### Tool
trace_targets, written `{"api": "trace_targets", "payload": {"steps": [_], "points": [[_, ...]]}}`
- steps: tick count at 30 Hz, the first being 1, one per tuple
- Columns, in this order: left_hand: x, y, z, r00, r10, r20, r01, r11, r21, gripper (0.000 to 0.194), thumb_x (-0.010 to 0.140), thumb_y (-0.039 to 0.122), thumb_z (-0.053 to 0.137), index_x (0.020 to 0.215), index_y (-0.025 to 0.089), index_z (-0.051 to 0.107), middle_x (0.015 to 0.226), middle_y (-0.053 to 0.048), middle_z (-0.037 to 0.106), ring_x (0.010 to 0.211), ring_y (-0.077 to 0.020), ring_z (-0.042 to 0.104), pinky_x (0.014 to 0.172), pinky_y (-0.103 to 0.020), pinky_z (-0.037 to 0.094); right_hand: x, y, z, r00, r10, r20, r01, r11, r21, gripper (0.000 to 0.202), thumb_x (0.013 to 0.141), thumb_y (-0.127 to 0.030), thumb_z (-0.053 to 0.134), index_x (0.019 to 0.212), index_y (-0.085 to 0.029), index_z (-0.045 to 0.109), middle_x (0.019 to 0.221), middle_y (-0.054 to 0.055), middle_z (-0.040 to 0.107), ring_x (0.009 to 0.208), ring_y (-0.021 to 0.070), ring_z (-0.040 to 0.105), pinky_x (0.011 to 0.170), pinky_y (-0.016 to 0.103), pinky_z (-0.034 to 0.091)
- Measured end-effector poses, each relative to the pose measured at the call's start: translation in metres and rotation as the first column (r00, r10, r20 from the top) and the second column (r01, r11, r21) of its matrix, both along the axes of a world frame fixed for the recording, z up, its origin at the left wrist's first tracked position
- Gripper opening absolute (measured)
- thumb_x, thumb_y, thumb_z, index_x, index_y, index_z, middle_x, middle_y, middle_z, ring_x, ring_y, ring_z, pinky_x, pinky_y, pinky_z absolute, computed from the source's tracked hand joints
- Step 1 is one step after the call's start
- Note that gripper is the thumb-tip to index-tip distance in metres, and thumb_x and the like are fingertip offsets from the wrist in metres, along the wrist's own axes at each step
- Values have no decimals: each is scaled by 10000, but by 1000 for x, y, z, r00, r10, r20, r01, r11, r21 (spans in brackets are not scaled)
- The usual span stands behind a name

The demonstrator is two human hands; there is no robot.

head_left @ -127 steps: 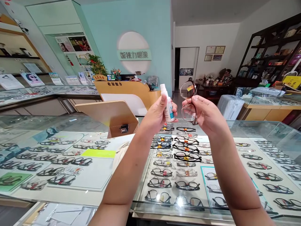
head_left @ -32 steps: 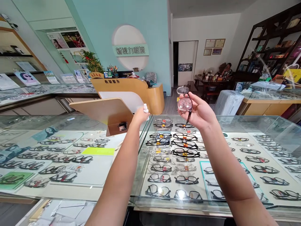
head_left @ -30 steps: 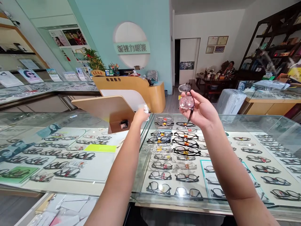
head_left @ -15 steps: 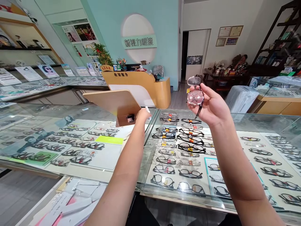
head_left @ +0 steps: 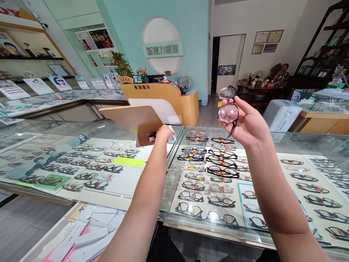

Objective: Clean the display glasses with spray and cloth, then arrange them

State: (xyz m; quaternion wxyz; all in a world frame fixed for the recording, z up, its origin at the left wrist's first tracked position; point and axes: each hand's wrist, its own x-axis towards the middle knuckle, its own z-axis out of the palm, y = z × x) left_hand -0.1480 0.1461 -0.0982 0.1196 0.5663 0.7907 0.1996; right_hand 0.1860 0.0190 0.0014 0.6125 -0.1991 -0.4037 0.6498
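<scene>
My right hand (head_left: 249, 125) holds up a pair of glasses (head_left: 228, 113) by its frame, one lens above the other, over the glass counter. Droplets speckle both clear lenses, and a small yellow tag shows between them. Farther left, my left hand (head_left: 164, 134) is closed around a small white bottle (head_left: 172, 134) with a bluish mark. Most of the bottle is hidden by the fingers. Just beyond that hand stands a tilted wood-backed board (head_left: 136, 120), probably a counter mirror seen from behind. Whether the hand touches it I cannot tell.
Under the glass of the display counter (head_left: 169, 198) lie rows of spectacle frames (head_left: 222, 171). An open drawer (head_left: 89, 233) with papers sits at lower left. Beyond are a wooden reception desk (head_left: 191, 105), a wrapped grey box (head_left: 282, 112) and a seated person (head_left: 282, 76).
The view has shifted slightly. The white bottle has turned a little in my left hand, showing more of its marked side. The glasses stay raised in my right hand.
</scene>
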Motion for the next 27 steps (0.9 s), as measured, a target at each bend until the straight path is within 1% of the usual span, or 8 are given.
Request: {"api": "trace_targets", "payload": {"steps": [3, 6, 10, 13, 16, 19, 23, 27], "points": [[7, -19, 28, 995, 78, -56, -82, 994, -69, 281, 802, 372, 945, 840, 190, 734, 731, -117, 760, 832, -339, 790, 799, -424, 597, 2, -1, 1, 1000, -14, 19, 14, 1000, 5, 193, 999, -416, 846, 1035, -262, 735, 1072, 35, 806, 936, 187, 773, 724, 304, 672], [22, -50, 56, 994, 58, -90, -61, 998, -32, 254, 855, 390, 908, 880, 197, 745, 904, -156, 814, 988, -375, 800, 850, -429, 584, 4, -4, 4, 999, -12, 44, 11, 999, 32, 221, 994, -428, 866, 1002, -258, 725, 1052, 30, 786, 925, 185, 772, 750, 319, 667], [44, -103, 82, 991, -79, -108, 92, 989, 118, 166, 918, 387, 842, 976, 245, 778, 1012, -94, 841, 1046, -336, 791, 877, -396, 561, 2, -12, 11, 1000, -13, 1, 13, 1000, -6, 206, 1073, -370, 770, 933, -223, 729, 1038, 29, 769, 796, 133, 714, 712, 297, 625], [46, -134, 86, 970, -192, -148, 215, 964, 154, 105, 959, 362, 769, 918, 271, 801, 979, -61, 848, 973, -315, 780, 822, -398, 532, 1, -15, 16, 999, -22, -45, 20, 998, -66, 307, 1147, -307, 615, 900, -179, 745, 1020, 52, 763, 756, 115, 677, 701, 307, 593], [27, -142, 70, 963, -150, -225, 147, 989, -28, 81, 923, 345, 792, 872, 286, 815, 986, -58, 851, 966, -322, 771, 840, -401, 524, 2, -14, 18, 999, -29, -43, 28, 999, -31, 311, 1136, -288, 617, 898, -161, 772, 1020, 73, 758, 791, 124, 690, 725, 327, 573], [-5, -135, 38, 960, -64, -271, 22, 988, -156, 59, 808, 240, 857, 826, 236, 802, 1004, -130, 844, 982, -364, 773, 874, -417, 543, 3, -14, 19, 998, -25, -62, 24, 1000, -19, 328, 1135, -283, 605, 892, -164, 791, 1022, 75, 757, 798, 118, 691, 719, 312, 565], [-39, -129, -7, 961, -12, -275, -41, 982, -185, 142, 757, 240, 890, 849, 231, 782, 1064, -156, 840, 1087, -378, 766, 927, -405, 561, 1, -22, 24, 996, -34, -85, 28, 997, -67, 413, 1164, -278, 547, 836, -169, 773, 979, 73, 763, 746, 116, 659, 678, 295, 551], [-55, -132, -34, 972, -1, -236, -41, 983, -176, 166, 796, 313, 885, 863, 244, 751, 1061, -136, 835, 1076, -355, 778, 905, -381, 562, 0, -29, 26, 996, -28, -83, 23, 997, -67, 436, 1176, -292, 534, 820, -162, 748, 961, 65, 746, 705, 116, 635, 652, 298, 551]]}}
